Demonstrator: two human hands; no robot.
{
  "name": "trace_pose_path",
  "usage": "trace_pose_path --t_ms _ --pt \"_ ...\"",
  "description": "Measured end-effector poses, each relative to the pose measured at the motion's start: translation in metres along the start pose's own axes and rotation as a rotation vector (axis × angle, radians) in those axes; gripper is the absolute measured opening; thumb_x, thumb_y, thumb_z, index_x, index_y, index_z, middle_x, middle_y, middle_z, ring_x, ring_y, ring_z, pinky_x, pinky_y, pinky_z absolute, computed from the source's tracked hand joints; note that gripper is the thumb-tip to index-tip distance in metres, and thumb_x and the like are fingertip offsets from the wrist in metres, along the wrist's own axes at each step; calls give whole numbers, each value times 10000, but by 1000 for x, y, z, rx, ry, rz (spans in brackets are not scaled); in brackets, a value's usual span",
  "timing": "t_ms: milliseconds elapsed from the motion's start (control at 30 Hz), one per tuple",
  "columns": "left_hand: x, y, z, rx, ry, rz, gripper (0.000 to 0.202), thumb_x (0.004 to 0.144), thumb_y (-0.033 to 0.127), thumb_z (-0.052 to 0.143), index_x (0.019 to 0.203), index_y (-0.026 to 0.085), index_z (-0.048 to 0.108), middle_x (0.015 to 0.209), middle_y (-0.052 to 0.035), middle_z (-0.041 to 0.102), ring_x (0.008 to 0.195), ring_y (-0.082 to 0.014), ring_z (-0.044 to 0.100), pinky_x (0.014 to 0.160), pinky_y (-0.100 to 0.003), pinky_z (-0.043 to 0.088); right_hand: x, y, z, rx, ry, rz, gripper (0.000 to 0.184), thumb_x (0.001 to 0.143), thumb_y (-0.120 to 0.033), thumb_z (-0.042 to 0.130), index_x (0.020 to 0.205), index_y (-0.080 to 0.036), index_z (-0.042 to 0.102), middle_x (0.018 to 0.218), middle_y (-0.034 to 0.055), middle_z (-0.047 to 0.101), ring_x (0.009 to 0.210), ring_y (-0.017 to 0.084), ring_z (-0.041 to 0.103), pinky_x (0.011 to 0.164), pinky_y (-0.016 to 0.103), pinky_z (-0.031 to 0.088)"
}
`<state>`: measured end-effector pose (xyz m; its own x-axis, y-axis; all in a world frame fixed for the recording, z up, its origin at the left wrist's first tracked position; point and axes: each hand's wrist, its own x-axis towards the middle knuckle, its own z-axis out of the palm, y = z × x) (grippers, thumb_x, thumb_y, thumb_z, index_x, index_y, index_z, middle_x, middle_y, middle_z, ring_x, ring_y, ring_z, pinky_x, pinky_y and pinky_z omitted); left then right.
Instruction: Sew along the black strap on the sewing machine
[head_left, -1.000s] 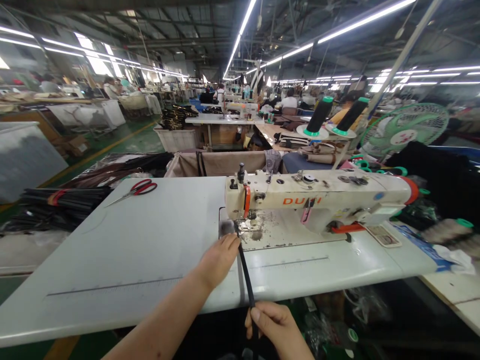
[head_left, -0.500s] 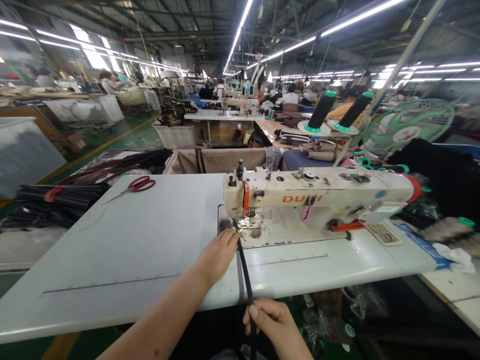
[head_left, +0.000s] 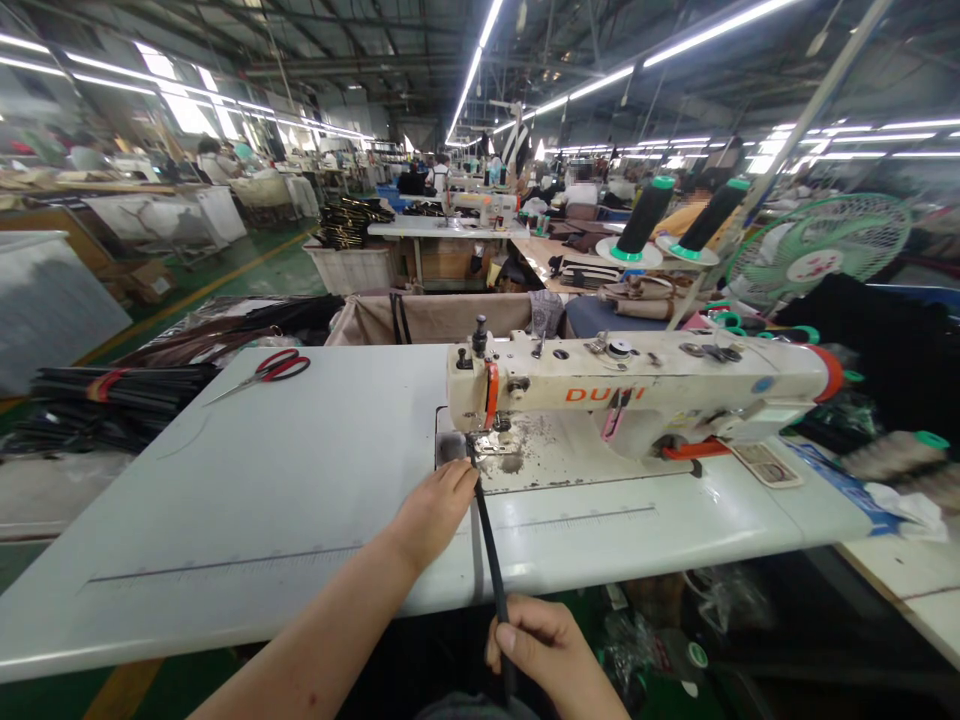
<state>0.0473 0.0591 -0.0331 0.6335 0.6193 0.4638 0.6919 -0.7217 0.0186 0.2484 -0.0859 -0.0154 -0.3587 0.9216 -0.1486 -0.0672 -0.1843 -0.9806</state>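
A narrow black strap (head_left: 490, 543) runs from the needle area of the white sewing machine (head_left: 637, 385) down over the table's front edge. Close in front of the presser foot, my left hand (head_left: 439, 503) has its fingers closed on the strap's far end. Below the table edge my right hand (head_left: 536, 640) pinches the same strap between thumb and fingers, and the strap hangs on beneath it. Where the strap meets the needle is partly hidden by my left fingers.
Red-handled scissors (head_left: 281, 366) lie on the white table (head_left: 300, 450) at the back left. Bundled black strips (head_left: 112, 400) are piled beyond the left edge. Two black thread cones (head_left: 643, 220) stand behind the machine, near a green fan (head_left: 821, 255). A fabric-lined bin (head_left: 442, 318) sits behind the table.
Both hands keep their hold on the strap, in nearly the same places. The strap appears almost unmoved; the view has shifted very slightly.
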Motion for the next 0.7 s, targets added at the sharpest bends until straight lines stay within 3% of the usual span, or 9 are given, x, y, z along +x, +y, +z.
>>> trace_pose_path --t_ms 167,400,567,700 --pt "0 -1 0 -17 24 -7 280 1036 128 430 1242 140 620 1252 -143 677 1238 -251 647 1104 -419 550 0 -20 5 -20 -28 -95 405 856 -541 793 711 -173 707 796 36 630 790 195 579 743 306 433" --pt "2 0 -11 -75 26 -38 235 1045 150 436 1147 132 647 1218 -158 679 1163 -250 675 1071 -419 561 3 -34 13 -41 139 39 326 845 -528 798 902 -206 798 919 64 752 896 231 655 842 346 500" --pt "2 -4 -10 -148 3 -57 237 1056 179 434 1194 131 620 1224 -153 673 1202 -247 661 1081 -433 549 -3 -29 11 20 192 90 347 883 -538 757 909 -195 804 762 35 761 718 189 626 742 334 510" --pt "3 -4 -11 -138 0 -52 238 1057 181 428 1192 122 616 1224 -153 667 1203 -245 658 1079 -426 549 -11 -30 9 12 196 99 349 893 -538 754 849 -196 804 727 34 749 711 198 641 733 335 512"
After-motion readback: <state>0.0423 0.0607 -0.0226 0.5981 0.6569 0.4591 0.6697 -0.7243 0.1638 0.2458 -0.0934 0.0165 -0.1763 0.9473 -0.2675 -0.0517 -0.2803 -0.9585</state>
